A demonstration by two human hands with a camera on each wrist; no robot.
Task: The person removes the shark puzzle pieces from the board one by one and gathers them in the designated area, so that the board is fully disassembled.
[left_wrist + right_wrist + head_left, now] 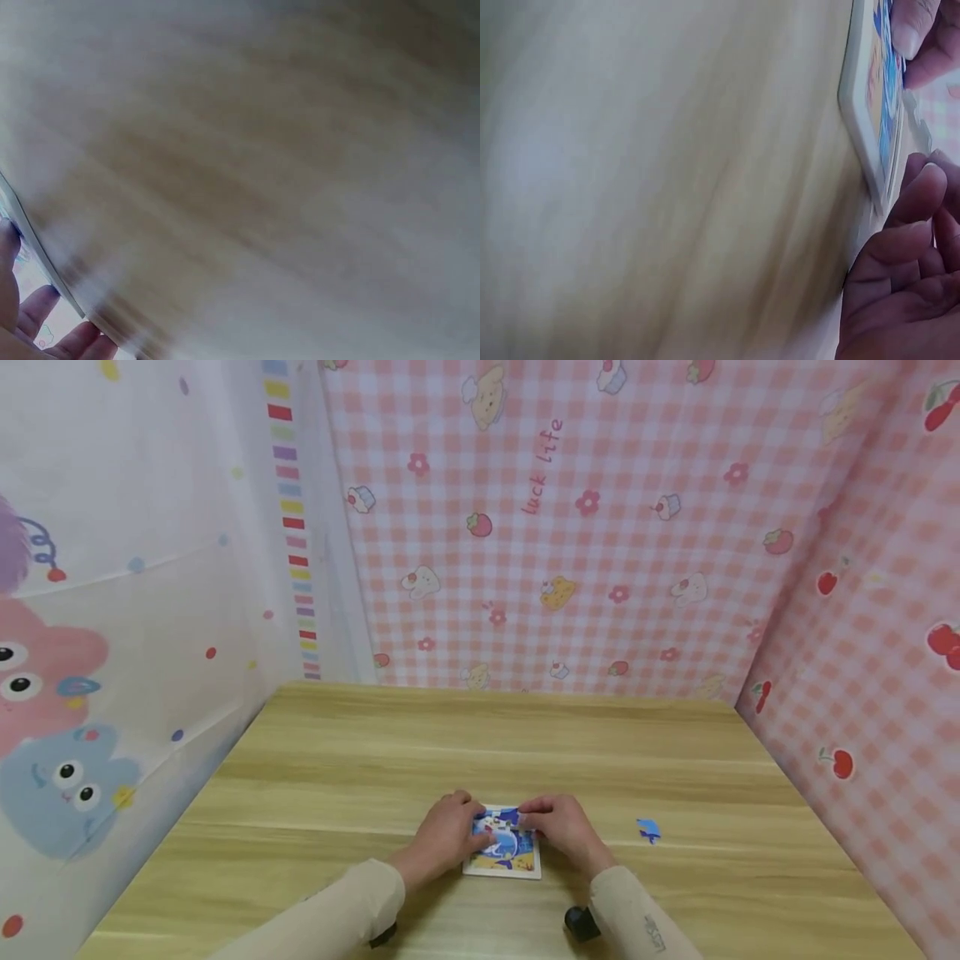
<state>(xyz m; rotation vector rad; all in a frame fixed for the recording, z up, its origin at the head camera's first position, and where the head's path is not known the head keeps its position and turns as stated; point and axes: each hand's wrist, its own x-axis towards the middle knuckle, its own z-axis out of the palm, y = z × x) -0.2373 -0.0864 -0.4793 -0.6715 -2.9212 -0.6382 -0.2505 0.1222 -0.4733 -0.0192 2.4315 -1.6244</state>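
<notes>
A small jigsaw puzzle [510, 864] in a pale square frame lies on the table, showing a blue and yellow picture. Across its left side rests my left hand [448, 831], thumb on the picture and fingertips near the upper left corner. In the left wrist view, the fingers [37, 309] touch the frame's edge. My right hand [561, 827] is at the puzzle's upper right corner. There its thumb and fingers pinch a thin puzzle piece [917, 124], seen nearly edge-on in the right wrist view. The fingers partly cover the upper part of the picture.
A loose blue puzzle piece [648, 830] lies on the wooden table [375, 760], right of my right hand. A black object [581, 924] shows beside the right sleeve. Patterned cloths [562, 543] hang behind the table and along both sides.
</notes>
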